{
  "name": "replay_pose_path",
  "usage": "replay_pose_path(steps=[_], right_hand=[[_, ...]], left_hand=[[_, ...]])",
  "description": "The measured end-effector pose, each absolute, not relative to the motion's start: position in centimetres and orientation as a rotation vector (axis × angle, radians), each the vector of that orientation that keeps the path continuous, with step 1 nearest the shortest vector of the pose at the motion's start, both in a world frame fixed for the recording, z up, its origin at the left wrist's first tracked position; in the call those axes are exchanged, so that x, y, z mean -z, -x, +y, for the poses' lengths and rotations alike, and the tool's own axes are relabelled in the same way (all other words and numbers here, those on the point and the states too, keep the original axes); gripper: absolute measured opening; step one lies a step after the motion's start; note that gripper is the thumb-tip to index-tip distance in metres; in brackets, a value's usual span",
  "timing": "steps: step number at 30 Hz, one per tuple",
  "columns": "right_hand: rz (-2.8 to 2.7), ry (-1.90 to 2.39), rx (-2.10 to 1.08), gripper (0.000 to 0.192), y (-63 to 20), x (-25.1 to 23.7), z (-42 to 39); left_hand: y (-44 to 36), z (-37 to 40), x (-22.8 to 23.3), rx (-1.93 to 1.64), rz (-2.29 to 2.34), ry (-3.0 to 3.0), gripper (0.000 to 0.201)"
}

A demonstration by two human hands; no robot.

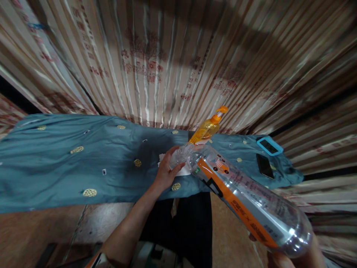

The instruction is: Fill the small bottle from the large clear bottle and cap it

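A large clear plastic bottle with an orange, black and white label lies tilted across the right side, its neck pointing up and left. My right hand grips it from below near the base, mostly hidden behind the bottle. My left hand is closed around a small clear plastic container over the table. The bottle's mouth meets or overlaps this container; I cannot tell whether they touch. Some white paper lies under the container. Just behind stands a pump bottle of orange-yellow liquid with an orange pump head.
A teal cloth with pineapple prints covers the narrow table. A blue-framed device and a dark phone lie at its right end. Pleated curtains hang behind and to the right. Tiled floor shows in front.
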State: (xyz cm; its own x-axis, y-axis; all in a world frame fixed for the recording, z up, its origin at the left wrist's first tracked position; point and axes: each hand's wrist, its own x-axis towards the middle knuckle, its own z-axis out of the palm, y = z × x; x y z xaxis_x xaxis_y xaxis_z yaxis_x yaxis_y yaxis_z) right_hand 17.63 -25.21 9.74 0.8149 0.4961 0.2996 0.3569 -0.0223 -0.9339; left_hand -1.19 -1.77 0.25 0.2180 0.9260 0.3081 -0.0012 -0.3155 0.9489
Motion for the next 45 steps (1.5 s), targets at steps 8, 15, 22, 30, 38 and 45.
replay_pose_path(steps=[8, 15, 22, 30, 38, 45], right_hand=[[-0.673, 1.633, -0.102, 0.099, -17.35, -9.79, -24.95], [-0.698, 1.626, -0.123, 0.099, -17.58, -9.71, -25.24], [-0.629, 1.621, -0.138, 0.099, -17.59, -9.58, -25.13], [-0.628, 1.651, -0.123, 0.104, -17.52, -9.57, -25.26], [-0.657, 1.711, -0.103, 0.105, -17.12, -10.07, -25.05], [-0.675, 1.676, -0.116, 0.100, -17.13, -10.09, -25.02]], left_hand=[[1.27, -1.80, -0.31, -1.242, 0.901, -1.556, 0.059], [1.26, -1.83, -0.32, -1.248, 0.915, -1.559, 0.057], [1.24, -1.84, -0.41, -1.248, 0.903, -1.564, 0.058], [1.33, -1.87, -0.46, -1.233, 0.905, -1.565, 0.058], [1.34, -1.90, -0.63, -1.228, 0.910, -1.561, 0.056], [1.33, -1.88, -0.60, -1.247, 0.904, -1.566, 0.057]])
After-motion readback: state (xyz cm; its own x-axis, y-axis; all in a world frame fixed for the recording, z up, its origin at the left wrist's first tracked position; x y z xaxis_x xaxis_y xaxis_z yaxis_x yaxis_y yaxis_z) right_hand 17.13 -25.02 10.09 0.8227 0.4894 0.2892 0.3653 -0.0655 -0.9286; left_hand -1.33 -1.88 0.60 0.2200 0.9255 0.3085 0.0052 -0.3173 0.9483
